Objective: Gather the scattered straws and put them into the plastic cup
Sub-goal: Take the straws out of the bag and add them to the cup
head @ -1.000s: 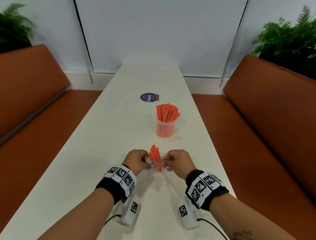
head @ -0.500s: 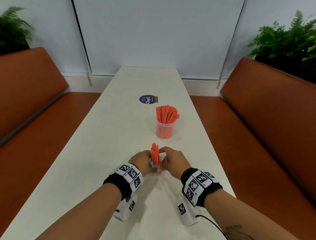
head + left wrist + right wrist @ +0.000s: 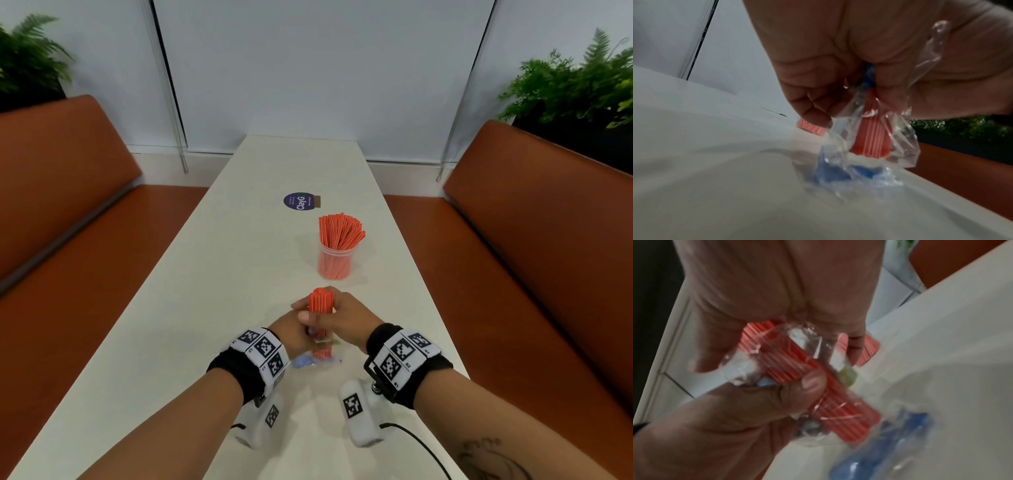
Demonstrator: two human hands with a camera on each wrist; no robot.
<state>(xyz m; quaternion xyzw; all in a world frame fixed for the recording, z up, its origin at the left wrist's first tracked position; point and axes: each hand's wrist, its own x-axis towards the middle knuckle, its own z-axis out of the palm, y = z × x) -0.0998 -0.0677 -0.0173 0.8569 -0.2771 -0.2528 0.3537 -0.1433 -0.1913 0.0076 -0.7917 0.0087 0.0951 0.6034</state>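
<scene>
Since a second ago your hands have closed in on each other, and the bundle of orange straws [image 3: 320, 305] that fanned out between them now stands squared up and upright at lower centre of the head view. Your right hand [image 3: 344, 320] curls round its upper part, while your left hand [image 3: 291, 330] grips lower down, thumb pressed on the straws and on the clear plastic wrapper [image 3: 869, 146] that sleeves their lower end. That wrapper, with its blue printed patch, trails onto the white table [image 3: 219, 274]. I'd judge the step in hand to be stripping the wrapper off, so pinch only the film with your left hand and draw the straws up and out with your right; squeeze them firmly enough that none slide loose, but not so hard they kink. Keep the bundle vertical. The plastic cup [image 3: 335, 262] sits just above your hands in the frame, already packed with straws leaning right, so aim for the gap on its left side and lower gently to avoid tipping it.
</scene>
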